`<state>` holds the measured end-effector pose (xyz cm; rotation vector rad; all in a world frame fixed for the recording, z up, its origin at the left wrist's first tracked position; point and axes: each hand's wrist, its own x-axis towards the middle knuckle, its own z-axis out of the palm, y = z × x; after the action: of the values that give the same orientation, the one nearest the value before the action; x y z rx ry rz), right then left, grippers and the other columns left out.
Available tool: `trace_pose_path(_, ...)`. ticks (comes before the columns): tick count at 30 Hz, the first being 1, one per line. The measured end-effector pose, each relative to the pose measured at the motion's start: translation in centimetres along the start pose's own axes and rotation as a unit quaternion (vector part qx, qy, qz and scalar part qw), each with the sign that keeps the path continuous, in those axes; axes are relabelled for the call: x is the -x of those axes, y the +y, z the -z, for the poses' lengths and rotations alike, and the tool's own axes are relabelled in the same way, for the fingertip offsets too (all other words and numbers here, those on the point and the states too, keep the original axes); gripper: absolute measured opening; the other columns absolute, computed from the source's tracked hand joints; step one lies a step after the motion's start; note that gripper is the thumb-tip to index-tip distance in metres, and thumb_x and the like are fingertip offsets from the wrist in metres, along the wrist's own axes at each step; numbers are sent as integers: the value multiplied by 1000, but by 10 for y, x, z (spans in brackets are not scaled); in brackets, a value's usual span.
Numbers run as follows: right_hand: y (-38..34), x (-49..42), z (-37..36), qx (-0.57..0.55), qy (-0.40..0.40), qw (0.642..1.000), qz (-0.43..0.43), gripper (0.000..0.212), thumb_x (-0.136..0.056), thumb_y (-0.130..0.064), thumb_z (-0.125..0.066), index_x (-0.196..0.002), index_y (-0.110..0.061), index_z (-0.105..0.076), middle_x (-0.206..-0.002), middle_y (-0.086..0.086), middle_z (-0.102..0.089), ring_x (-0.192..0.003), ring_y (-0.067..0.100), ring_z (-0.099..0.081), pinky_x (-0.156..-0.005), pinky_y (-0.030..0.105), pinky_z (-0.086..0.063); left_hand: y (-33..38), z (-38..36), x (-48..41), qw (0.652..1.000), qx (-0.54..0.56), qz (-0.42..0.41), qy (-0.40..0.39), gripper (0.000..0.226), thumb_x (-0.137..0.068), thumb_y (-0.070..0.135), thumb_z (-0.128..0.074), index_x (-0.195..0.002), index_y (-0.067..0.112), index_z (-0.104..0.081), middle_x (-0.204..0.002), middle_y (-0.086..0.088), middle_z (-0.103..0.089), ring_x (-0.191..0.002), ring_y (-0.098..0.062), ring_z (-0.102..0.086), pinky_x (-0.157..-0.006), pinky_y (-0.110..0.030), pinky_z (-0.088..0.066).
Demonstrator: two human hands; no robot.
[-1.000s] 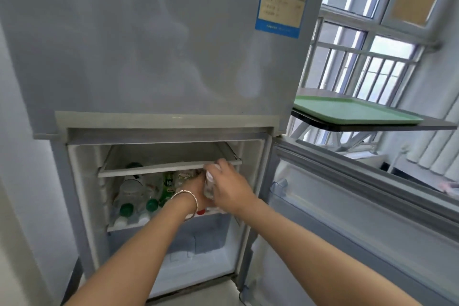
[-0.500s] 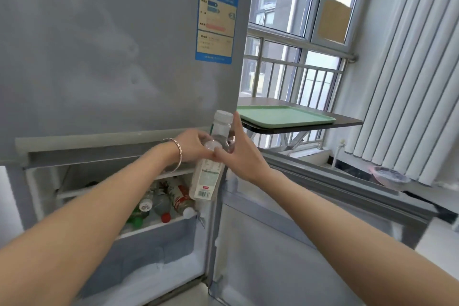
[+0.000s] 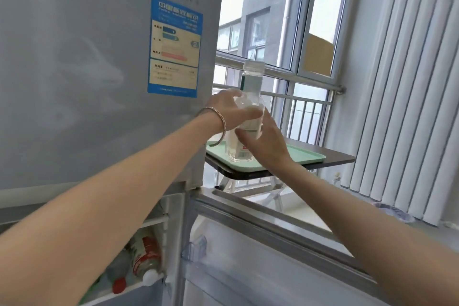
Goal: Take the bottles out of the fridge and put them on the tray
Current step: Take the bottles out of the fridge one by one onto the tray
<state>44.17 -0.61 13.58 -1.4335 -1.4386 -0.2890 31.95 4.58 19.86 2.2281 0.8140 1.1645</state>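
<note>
Both left grip [image 3: 228,112] and right grip [image 3: 265,146] clasp the bottle [image 3: 250,82] midway (upright, over tray [image 3: 308,156]).

Vertical blinds [image 3: 402,82] hang right of the window [image 3: 323,7], a metal railing [image 3: 310,79] crossing it; low by the blinds, possibly a basin [image 3: 395,212], blurred.

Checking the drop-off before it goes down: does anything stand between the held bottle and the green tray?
Nothing visible does. The left hand and right hand hold the clear bottle upright over the near left part of the green tray, its base at or just above the surface. I cannot tell whether it touches yet.
</note>
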Motion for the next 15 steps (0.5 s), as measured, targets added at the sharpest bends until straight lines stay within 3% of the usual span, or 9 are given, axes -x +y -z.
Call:
trace_pose_path(2,11,-26,-7,-4,-5,999,-32,63,-76,-47,-68,-129,-23,-44,-116,-1,-63,-104,21,-63,-84,37,-53,-3,-12,-20,999,4,1,44,72,-68,51,-73,-129,21,-52,-116,-2,-63,-106,-21,-61,-80,-25,-51)
trace_pose_path(3,17,-39,-13,-10,-8,999,-47,65,-73,-51,-68,-127,-23,-46,-113,0,-65,-101,21,-64,-83,38,-54,-7,-17,-28,998,18,3,61,74,-71,49,-73,-135,21,-48,-123,-4,-62,-111,-22,-60,-84,-26,-51)
trace_pose_path(6,36,-74,-40,-27,-39,994,-97,99,-58,-69,-65,-134,-10,-42,-119,9,-65,-103,27,-65,-84,44,-56,-26,-36,-51,993,69,60,80,78,-86,44,-59,-149,16,-23,-145,-14,-44,-130,-29,-47,-103,-36,-40)
trace_pose_path(8,47,-89,-60,-16,-81,990,-112,98,-63,-64,-62,-139,-5,-38,-127,10,-60,-107,28,-62,-86,45,-55,-38,-51,-61,982,101,139,74,74,-93,45,-44,-151,13,-11,-149,-19,-35,-134,-34,-40,-105,-40,-35)
trace_pose_path(11,64,-101,-85,15,-128,984,-123,76,-80,-52,-58,-139,-8,-40,-127,7,-57,-100,22,-57,-74,33,-47,-59,-70,-72,960,138,231,77,71,-95,51,-33,-151,13,-10,-150,-20,-32,-136,-37,-36,-110,-42,-29)
trace_pose_path(13,78,-105,-99,16,-152,980,-129,73,-83,-47,-58,-142,-9,-38,-123,5,-55,-99,23,-57,-70,29,-40,-71,-80,-77,953,158,242,90,66,-94,53,-32,-149,19,-17,-147,-19,-37,-134,-37,-39,-110,-43,-28)
trace_pose_path(15,82,-108,-107,25,-166,979,-118,72,-80,-52,-55,-138,-12,-41,-121,2,-59,-94,20,-59,-65,29,-43,-78,-88,-81,950,164,235,128,62,-86,60,-32,-138,27,-30,-134,-18,-49,-119,-39,-49,-105,-45,-35)
